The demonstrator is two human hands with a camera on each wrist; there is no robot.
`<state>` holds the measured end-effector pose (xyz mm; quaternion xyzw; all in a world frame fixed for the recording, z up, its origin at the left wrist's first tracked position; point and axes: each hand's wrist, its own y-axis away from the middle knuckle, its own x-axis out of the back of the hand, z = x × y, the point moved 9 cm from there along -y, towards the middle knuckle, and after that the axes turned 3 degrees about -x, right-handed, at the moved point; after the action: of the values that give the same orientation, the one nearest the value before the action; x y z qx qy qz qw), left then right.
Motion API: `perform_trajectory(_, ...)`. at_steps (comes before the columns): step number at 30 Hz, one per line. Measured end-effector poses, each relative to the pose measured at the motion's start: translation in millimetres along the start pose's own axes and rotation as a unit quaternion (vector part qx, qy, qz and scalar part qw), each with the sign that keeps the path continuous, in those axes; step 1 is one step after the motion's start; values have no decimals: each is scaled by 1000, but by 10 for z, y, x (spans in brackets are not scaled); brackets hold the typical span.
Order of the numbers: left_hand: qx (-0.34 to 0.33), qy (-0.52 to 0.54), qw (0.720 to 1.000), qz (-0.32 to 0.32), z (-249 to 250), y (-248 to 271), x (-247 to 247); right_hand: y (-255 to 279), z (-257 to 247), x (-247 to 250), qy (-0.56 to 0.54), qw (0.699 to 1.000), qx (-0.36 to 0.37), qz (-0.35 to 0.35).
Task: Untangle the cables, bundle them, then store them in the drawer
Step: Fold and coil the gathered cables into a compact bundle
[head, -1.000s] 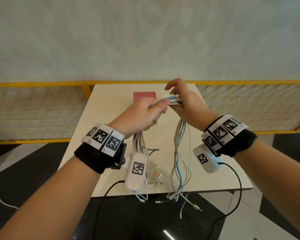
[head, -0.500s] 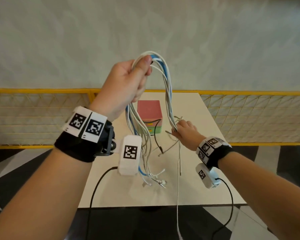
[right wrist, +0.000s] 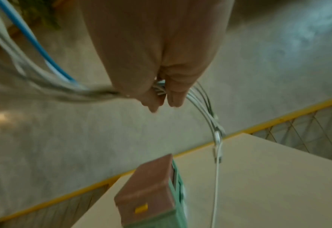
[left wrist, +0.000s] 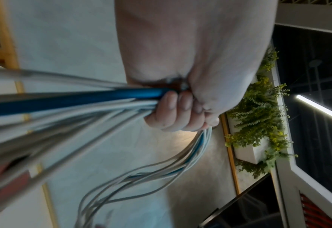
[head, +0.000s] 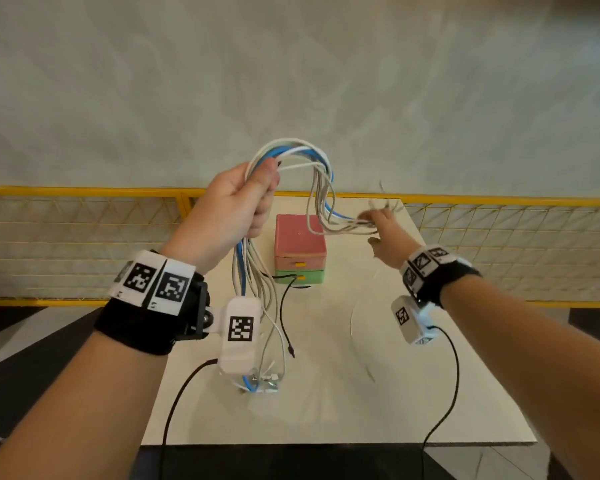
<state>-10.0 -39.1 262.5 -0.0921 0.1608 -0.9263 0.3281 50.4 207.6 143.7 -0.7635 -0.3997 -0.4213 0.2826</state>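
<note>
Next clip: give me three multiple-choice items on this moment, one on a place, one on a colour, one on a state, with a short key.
1. Where does the drawer box stand?
A. on the table
B. on the floor
C. in the left hand

2. What colour is the lower drawer?
A. blue
B. green
C. black

3. What is the left hand doing?
A. resting flat
B. pointing
C. gripping the cables

Key: A, it sits on the tabletop near the far edge; B, green below the pink one; C, its fingers curl round the bunch, held raised.
</note>
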Motion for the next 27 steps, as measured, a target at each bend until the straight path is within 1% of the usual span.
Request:
perform_trajectory(2,30,-62,998,-2,-175,-29,-48,-76,-63,120,42,998,6,-40)
perform_trajectory(4,55,-170,984,-19,-441,-64,-155,-83,-113,226,109,992,4,-66)
perform_trajectory(5,64,-211,975,-36,-590,-78,-236,-49,-160,268,111,991,8,-76)
perform_trajectory(6,77,-234,967,-57,-754,-88,-333,21,-257,278,87,992,29,-88)
perform_trajectory(7,92,-244,962,-78,-915,-97,-433,121,-404,260,52,991,68,-101)
perform_trajectory(9,121,-264,950,-113,-1177,-104,-630,381,-727,93,-1,978,161,-131)
perform_trajectory(10,125,-286,941,-129,-1259,-113,-717,497,-833,-54,4,970,198,-138)
perform_trajectory(11,125,-308,932,-146,-1323,-128,-791,570,-880,-203,22,967,218,-132)
perform_trajectory(12,123,-325,924,-162,-1371,-140,-856,595,-866,-324,42,968,217,-116)
perform_trajectory(13,122,-339,916,-173,-1401,-142,-901,590,-809,-402,54,973,203,-93)
perform_trajectory(16,118,-373,899,-195,-1424,-128,-951,560,-726,-390,91,981,168,-17)
perform_trajectory(17,121,-367,900,-200,-1429,-115,-946,555,-729,-381,108,980,169,-3)
perform_trajectory(19,129,-320,914,-213,-1448,-79,-916,533,-703,-347,120,980,158,9)
perform_trajectory(20,134,-287,922,-221,-1467,-47,-872,501,-601,-298,113,986,125,12)
perform_trajectory(21,146,-254,929,-225,-1504,-4,-805,457,-435,-203,94,992,77,23)
perform_trajectory(23,185,-200,937,-219,-1630,127,-647,411,-35,-11,48,998,-20,45)
perform_trajectory(24,198,-199,934,-219,-1694,194,-592,415,123,16,43,997,-48,42)
perform_trajectory(25,199,-224,929,-218,-1752,242,-555,416,233,-14,46,997,-63,30)
perform_trajectory(27,172,-295,918,-204,-1816,255,-523,424,314,-141,56,996,-72,-7)
